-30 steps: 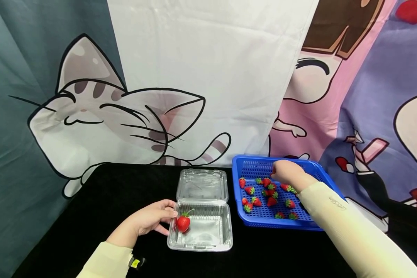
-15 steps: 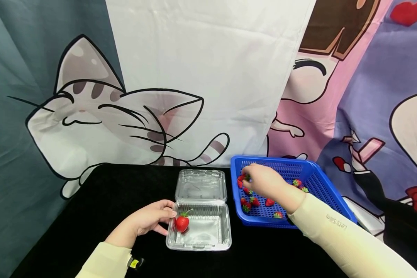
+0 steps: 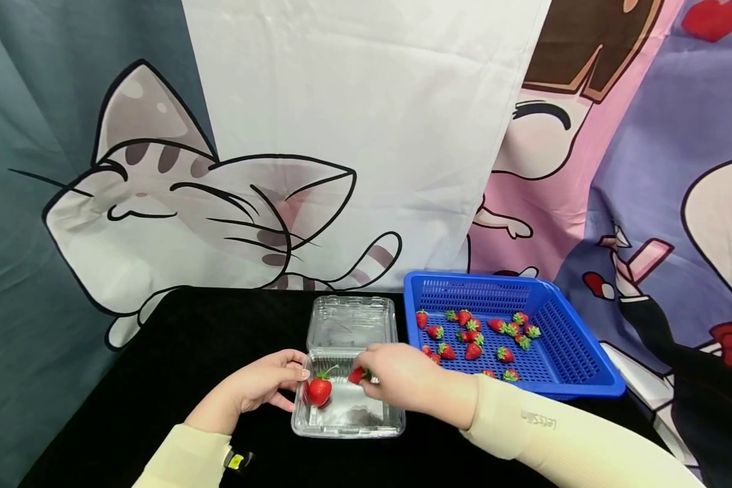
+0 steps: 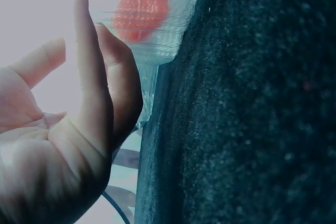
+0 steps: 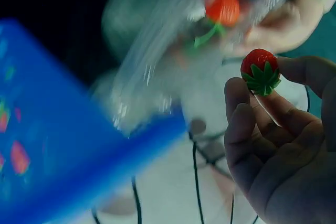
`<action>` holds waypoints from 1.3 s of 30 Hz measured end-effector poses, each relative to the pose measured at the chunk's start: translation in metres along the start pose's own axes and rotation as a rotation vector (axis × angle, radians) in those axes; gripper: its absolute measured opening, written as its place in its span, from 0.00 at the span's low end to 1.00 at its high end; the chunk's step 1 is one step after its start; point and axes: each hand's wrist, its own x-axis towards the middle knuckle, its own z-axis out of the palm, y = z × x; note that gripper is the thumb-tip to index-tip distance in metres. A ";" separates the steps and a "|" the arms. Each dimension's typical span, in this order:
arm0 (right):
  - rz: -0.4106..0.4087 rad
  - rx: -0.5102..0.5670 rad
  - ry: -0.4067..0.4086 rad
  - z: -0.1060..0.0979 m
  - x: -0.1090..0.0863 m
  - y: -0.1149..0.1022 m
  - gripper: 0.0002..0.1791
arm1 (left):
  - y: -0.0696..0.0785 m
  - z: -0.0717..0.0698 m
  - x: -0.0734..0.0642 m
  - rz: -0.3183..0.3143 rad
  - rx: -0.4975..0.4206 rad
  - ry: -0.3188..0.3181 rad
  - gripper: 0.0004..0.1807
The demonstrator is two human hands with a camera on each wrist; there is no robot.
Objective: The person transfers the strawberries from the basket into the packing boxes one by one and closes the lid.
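A clear plastic clamshell box lies with its lid folded back. One strawberry with a long green stem rests at the left inside it. My left hand holds the box by its left side, thumb at the rim; in the left wrist view its fingers stand beside the ribbed wall. Above the box's right half, my right hand pinches a small strawberry between thumb and fingertips, its leafy cap showing in the right wrist view.
To the right stands a blue plastic basket with several strawberries scattered on its slotted floor. A black cloth covers the table. Behind it hangs a printed cartoon curtain.
My right hand has left the blue basket and moved left with a small strawberry, now over the clear box. My left hand has stayed at the box's left side.
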 end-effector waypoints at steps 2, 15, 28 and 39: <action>-0.011 -0.007 -0.039 0.007 0.004 -0.008 0.07 | 0.000 0.000 0.000 -0.002 0.001 0.001 0.25; -0.076 -0.088 -0.139 0.041 0.026 -0.041 0.08 | -0.003 -0.002 0.003 -0.003 -0.002 -0.005 0.25; -0.092 -0.125 -0.124 0.057 0.039 -0.047 0.10 | -0.003 -0.001 0.002 0.000 -0.014 -0.013 0.23; -0.080 -0.106 -0.109 0.061 0.044 -0.047 0.11 | -0.003 -0.001 0.002 0.002 -0.014 -0.017 0.23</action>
